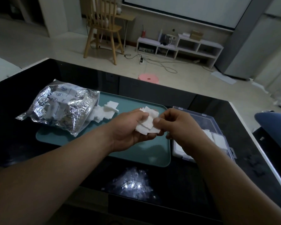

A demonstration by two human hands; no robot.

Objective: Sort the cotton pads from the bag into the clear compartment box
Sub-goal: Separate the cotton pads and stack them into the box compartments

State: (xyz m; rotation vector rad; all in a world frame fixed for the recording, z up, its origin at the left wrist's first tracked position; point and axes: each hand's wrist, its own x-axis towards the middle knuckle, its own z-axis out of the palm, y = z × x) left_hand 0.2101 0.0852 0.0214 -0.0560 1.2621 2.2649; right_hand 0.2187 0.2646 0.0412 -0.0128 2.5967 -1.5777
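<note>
My left hand (128, 129) holds a loose stack of white square cotton pads (147, 122) above the teal tray (104, 140). My right hand (175, 125) pinches the right edge of that stack with thumb and fingers. A crinkled silver-and-clear bag (60, 108) lies on the tray's left end, its mouth facing right. More cotton pads (107, 109) spill from the mouth onto the tray. The clear compartment box (217, 135) sits open to the right of the tray, behind my right wrist, with several white pads in its near compartments.
The tray and box rest on a glossy black table (152, 88) with a pale edge on the right. A ceiling light is reflected in the near tabletop (133, 184). Beyond the table stand a pink stool (148, 78), a wooden chair (102, 30) and a low white shelf (180, 46).
</note>
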